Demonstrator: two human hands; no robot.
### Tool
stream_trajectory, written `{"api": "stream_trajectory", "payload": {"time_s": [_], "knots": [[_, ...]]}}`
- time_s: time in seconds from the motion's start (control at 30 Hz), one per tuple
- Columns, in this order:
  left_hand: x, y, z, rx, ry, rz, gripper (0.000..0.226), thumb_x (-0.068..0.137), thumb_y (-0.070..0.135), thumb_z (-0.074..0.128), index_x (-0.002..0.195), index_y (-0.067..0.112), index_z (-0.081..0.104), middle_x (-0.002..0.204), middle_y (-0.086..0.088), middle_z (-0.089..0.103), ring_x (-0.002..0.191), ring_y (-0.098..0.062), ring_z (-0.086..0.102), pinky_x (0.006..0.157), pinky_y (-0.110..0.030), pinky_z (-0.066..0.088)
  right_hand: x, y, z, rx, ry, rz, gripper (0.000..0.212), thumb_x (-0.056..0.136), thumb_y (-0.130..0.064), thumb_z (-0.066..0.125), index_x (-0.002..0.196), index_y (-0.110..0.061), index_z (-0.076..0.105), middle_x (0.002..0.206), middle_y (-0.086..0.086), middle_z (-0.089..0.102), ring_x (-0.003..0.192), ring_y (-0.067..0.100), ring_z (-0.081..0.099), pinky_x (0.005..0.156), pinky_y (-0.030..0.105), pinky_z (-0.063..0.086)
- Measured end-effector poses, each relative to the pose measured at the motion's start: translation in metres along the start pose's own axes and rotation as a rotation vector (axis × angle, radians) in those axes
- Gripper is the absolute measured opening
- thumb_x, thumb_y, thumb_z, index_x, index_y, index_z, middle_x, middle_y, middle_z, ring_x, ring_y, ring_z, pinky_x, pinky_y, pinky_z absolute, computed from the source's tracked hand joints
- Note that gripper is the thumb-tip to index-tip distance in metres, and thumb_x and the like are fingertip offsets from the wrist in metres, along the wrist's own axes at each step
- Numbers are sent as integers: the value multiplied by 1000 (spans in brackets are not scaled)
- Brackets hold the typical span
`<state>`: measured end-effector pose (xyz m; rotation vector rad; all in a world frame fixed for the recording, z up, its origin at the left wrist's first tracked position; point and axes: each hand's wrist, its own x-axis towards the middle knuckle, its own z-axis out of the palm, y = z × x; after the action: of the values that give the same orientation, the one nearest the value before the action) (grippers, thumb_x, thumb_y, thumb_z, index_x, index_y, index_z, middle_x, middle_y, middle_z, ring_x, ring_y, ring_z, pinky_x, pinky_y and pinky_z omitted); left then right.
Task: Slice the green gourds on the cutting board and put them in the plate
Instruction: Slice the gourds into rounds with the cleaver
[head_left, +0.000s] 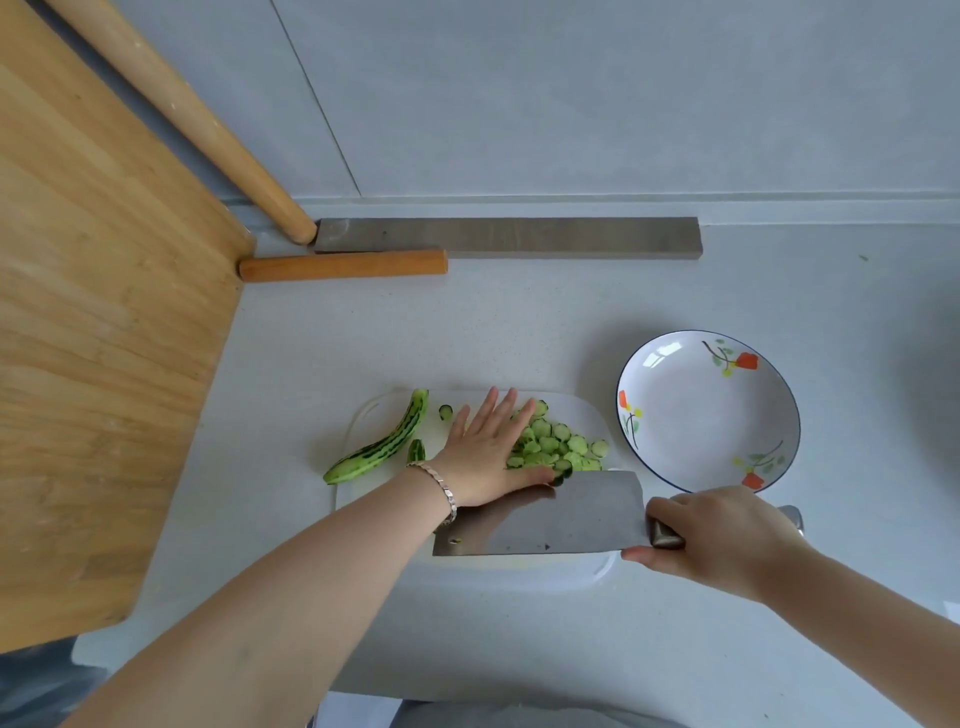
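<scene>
Left hand (488, 452): grip open, fingers straight, palm flat on the cutting board (519, 569), touching the left side of the slices.
Right hand (727, 535): grip closed around the cleaver (545, 519) handle; broad blade tilted low at the near edge of the slices.
Gourd slices (561, 447): heaped on the board's far right part, between hand and blade.
Whole gourd (379, 447): uncut, at the board's left edge.
End pieces (415, 449): two, beside the whole gourd.
Plate (706, 415): flowered, on the tabletop (519, 338), just right of the board.

Wooden board (104, 338), rolling pin (343, 265), grey bar (509, 237)
</scene>
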<state>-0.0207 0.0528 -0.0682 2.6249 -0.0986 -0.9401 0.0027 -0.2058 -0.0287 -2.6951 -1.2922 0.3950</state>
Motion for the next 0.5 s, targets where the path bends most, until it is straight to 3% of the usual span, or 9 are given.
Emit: {"api": "stream_trajectory", "payload": {"time_s": [0.07,0.3,0.43,0.5], "knots": [[6,-3,2,16,10,-9,85,85,70,27,146,29,-16,152,0,-25,135,-14,-31,112,-45,-13,2,3,9,-61,114,-30,74,88,-71,5,47,-23,43,35,-8,42,27,13,44,38,17,14],[10,-16,4,30,100,-65,67,94,57,15,148,25,-8,155,1,-17,138,-14,-23,113,-43,-11,-7,8,8,-86,122,-92,74,90,-68,9,48,-25,50,36,-12,42,28,9,43,39,16,15],[-1,-20,-12,-147,445,-65,54,98,38,36,144,11,28,153,-6,19,143,-20,5,113,-42,3,-7,4,-9,-70,12,3,72,90,-69,11,55,-24,53,43,-12,38,36,7,51,32,15,25],[-13,-25,-18,-165,630,-3,36,93,20,54,126,6,53,135,-10,49,130,-27,38,107,-41,26,-13,-5,-19,-88,-24,62,54,90,-70,20,76,-28,51,66,-13,48,70,6,62,40,12,23]]}}
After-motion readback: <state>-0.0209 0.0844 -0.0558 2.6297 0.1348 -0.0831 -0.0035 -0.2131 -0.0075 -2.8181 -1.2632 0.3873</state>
